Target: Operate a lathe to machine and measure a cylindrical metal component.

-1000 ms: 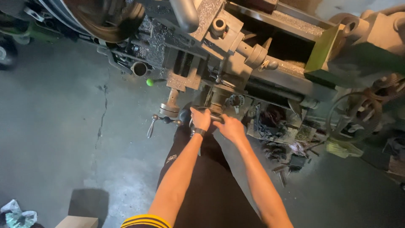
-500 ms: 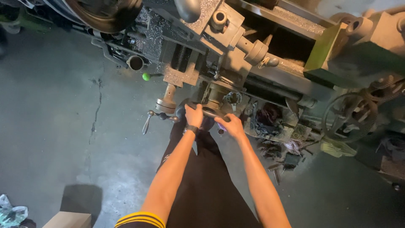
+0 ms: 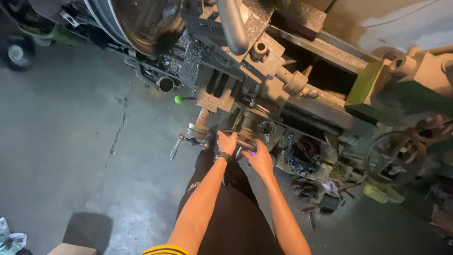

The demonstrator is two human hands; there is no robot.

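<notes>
A large grey metal lathe fills the top of the head view, with its round chuck blurred at upper left. My left hand, with a dark watch on the wrist, grips a handwheel on the carriage front. My right hand holds the same handwheel from the lower right. A crank handle with a metal knob sticks out just left of my left hand. A small green ball knob sits on a lever above it.
Cracked concrete floor spreads to the left. A spoked tailstock handwheel is at right, with oily scrap and tools under the lathe bed. A cardboard box corner and a crumpled bag lie at bottom left.
Both hands stay on the handwheel and shift slightly around it. The view has tilted a little, so the lathe and floor have slid in the picture.
</notes>
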